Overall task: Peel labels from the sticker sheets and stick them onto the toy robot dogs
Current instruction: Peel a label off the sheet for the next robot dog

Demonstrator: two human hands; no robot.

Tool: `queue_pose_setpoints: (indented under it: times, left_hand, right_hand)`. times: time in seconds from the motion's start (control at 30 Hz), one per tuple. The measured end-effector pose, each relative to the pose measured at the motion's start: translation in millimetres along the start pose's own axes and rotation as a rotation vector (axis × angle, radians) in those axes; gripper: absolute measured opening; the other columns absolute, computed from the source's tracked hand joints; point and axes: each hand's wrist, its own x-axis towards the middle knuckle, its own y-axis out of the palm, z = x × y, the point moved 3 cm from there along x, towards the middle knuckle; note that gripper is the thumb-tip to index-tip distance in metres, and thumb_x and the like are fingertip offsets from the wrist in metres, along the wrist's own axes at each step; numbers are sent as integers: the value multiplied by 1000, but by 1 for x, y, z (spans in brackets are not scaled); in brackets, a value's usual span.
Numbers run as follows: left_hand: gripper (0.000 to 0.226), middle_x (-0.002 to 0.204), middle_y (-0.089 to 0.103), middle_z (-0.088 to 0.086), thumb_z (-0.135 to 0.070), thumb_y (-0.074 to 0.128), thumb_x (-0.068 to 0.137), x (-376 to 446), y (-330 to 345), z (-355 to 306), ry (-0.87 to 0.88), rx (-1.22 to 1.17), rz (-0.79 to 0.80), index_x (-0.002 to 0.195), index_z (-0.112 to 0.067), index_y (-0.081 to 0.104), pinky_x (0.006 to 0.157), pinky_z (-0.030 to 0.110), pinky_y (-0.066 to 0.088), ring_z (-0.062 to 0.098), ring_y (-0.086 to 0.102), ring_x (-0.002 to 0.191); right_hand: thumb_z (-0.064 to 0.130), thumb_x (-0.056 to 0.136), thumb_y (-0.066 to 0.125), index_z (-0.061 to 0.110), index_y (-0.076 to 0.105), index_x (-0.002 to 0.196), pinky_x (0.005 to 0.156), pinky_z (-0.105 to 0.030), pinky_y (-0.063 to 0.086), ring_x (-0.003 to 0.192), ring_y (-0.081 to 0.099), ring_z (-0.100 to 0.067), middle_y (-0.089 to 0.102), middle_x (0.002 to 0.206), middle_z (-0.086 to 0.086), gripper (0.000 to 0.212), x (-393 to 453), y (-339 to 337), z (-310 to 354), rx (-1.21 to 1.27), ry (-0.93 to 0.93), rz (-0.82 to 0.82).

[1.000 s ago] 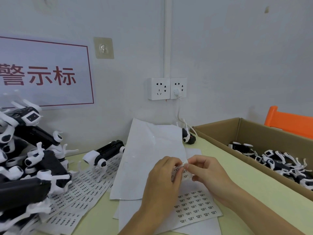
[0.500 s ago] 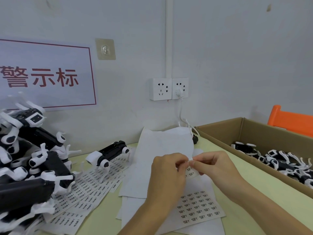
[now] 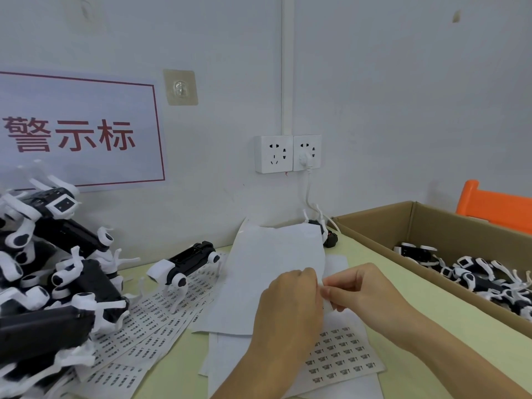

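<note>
A: What is occupying the bench (image 3: pixel 403 306) around the sticker sheet (image 3: pixel 342 355), biggest item first?

B: A cardboard box (image 3: pixel 426 226) is lying to the sheet's right, holding black-and-white toy robot dogs (image 3: pixel 472 277). A heap of dogs (image 3: pixel 49 269) is piling up well to its left, over more label strips (image 3: pixel 138 335). One single dog (image 3: pixel 187 263) is standing on its legs between heap and sheet. A blank backing sheet (image 3: pixel 273 269) is curling upward, rising just behind the printed part.

A: And the hands?

B: Both are meeting over the sheet's upper edge. The left hand (image 3: pixel 290 309) is showing its back, fingers curled and pinching the paper. The right hand (image 3: pixel 365 289) is pinching too, its fingers (image 3: pixel 331 292) closed on a small white label (image 3: pixel 326 304) at the sheet's top edge, touching the left hand's fingertips. Whether the label is free of the backing, I cannot tell.
</note>
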Motion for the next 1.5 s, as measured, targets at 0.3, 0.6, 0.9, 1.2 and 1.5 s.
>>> queue_pose_setpoints:
  times: [0.3,0.6,0.9,1.2,1.5]
  left_hand:
    - [16,97,62,-4,-29,39,103,0,0,1,-12,2,8,92,-22,50,73,31,45,17,54,87]
    - [14,87,60,-7,-27,52,99,0,5,6,-92,-199,-53,88,-20,55,67,26,47,12,56,80]
    - [13,81,67,-4,-17,64,89,4,14,27,-385,-559,-153,77,-20,65,56,11,45,6,63,72]
    - [22,74,65,-10,-15,62,93,2,11,38,-268,-529,-308,75,-27,60,65,13,47,5,62,76]
    - [30,53,52,-6,-8,90,63,-7,13,31,196,109,-383,65,-16,61,38,23,40,12,49,47]
  right_hand:
    - [10,91,68,19,82,76,66,-19,50,59,57,-7,71,67,-4,22,0,0,-2,-31,30,7]
    - [7,90,68,11,80,76,65,-22,52,61,63,-10,71,69,-7,19,-2,2,3,-10,83,11]
    - [6,91,68,3,65,68,66,-26,53,62,63,-16,61,63,-6,23,-2,1,-3,58,272,61]
    - [16,95,62,-4,73,79,61,-32,55,60,65,-20,74,67,-8,28,-3,-42,-18,-306,530,-125]
    - [16,96,62,7,80,83,52,-22,42,55,48,-12,59,65,-4,25,-7,12,0,162,396,28]
